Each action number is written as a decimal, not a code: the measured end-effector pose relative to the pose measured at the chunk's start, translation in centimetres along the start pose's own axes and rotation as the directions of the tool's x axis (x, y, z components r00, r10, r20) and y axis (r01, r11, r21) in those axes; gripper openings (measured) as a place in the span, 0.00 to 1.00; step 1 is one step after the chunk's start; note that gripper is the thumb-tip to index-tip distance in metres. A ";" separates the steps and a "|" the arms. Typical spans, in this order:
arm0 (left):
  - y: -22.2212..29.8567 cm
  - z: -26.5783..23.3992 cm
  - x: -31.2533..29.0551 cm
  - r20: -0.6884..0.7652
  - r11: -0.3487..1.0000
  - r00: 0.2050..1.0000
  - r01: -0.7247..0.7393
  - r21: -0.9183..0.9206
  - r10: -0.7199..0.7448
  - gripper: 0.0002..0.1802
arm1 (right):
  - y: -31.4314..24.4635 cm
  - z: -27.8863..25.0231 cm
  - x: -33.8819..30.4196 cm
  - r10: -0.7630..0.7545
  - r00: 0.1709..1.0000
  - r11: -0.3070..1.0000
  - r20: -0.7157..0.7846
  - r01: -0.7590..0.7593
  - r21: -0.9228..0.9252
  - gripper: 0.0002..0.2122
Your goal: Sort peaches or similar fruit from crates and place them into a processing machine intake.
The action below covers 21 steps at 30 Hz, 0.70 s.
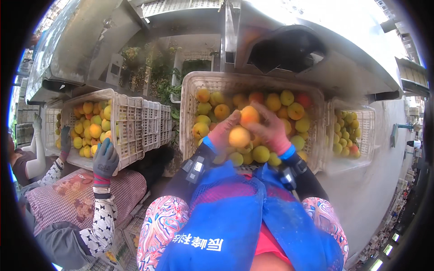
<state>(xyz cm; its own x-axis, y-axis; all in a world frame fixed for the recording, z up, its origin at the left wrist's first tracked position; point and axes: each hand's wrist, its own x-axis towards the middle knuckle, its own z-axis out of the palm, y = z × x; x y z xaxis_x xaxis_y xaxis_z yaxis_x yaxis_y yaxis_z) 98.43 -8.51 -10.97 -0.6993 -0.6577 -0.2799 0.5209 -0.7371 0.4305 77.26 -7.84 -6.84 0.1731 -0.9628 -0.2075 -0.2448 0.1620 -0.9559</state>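
Over a large cream plastic crate (184, 131) full of yellow, green and orange peaches (261, 154), both my hands are gloved in pink and close together. My left hand (221, 132) has its fingers curled around an orange-yellow peach (239, 136), whose underside is hidden. A second, redder peach (249, 116) sits just above it, between the fingertips of my left hand and my right hand (273, 129). The right fingers and thumb close on that upper peach from its right side. Both wrists show blue cuffs over dark sleeves.
At left, another person's grey-gloved hand (105, 159) rests by a tilted crate (113, 119) of similar fruit. A smaller crate (373, 135) of greener fruit stands right of mine. Metal machine housing (289, 20) runs along the far side. Leaves and debris (158, 67) lie beyond the crates.
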 end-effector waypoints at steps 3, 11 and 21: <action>2.1 -0.2 0.1 -0.041 0.972 0.995 -0.082 0.222 0.094 0.36 | -2.2 0.1 0.2 -0.050 0.996 0.999 0.068 0.049 0.006 0.40; 6.6 5.7 1.8 0.057 0.696 0.971 -0.208 0.687 0.233 0.41 | -1.8 -0.1 1.4 -0.450 0.882 0.842 -0.138 0.368 -0.394 0.41; 4.7 1.2 4.5 -0.047 0.939 0.951 -0.308 -0.153 0.305 0.35 | -5.4 -0.4 10.3 -0.631 0.605 0.744 -0.486 0.292 -0.601 0.28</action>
<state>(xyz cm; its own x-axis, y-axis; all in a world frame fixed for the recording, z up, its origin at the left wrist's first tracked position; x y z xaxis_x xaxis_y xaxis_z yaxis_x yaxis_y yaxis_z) 97.16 -14.75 -9.16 -0.4835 -0.8575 -0.1757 0.7796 -0.5131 0.3590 79.95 -18.77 -3.73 -0.2049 -0.7896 0.5784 -0.7052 -0.2906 -0.6467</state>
